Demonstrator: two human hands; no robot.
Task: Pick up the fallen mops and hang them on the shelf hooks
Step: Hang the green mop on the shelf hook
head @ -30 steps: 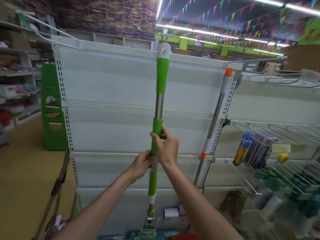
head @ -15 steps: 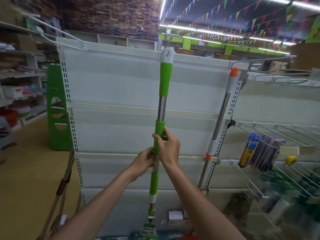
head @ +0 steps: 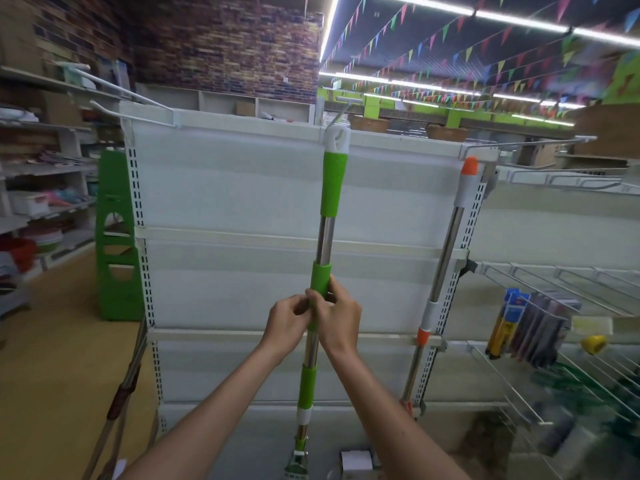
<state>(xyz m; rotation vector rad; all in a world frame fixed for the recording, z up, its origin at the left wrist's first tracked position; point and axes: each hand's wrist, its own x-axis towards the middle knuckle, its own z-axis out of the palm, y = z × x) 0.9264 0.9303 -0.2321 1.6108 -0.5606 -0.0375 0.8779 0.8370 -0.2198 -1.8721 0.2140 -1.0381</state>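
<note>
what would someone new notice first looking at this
The green mop handle stands out first, upright in the middle against the white shelf back panel, its white loop end up by a hook at the top edge. Both hands, the left hand and right hand, wrap its shaft at mid-height. To the right, an orange-tipped mop handle leans against the shelf upright, and strings of coloured pennants cross the ceiling.

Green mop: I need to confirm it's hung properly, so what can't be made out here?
- Head view: whether the green mop's cap loop sits on the hook; too small, seen edge-on.
- Mop head: cut off by the bottom edge.
- Grip: the hands overlap on the pole, hiding their fingers.
- Orange mop's foot: blurred.
</note>
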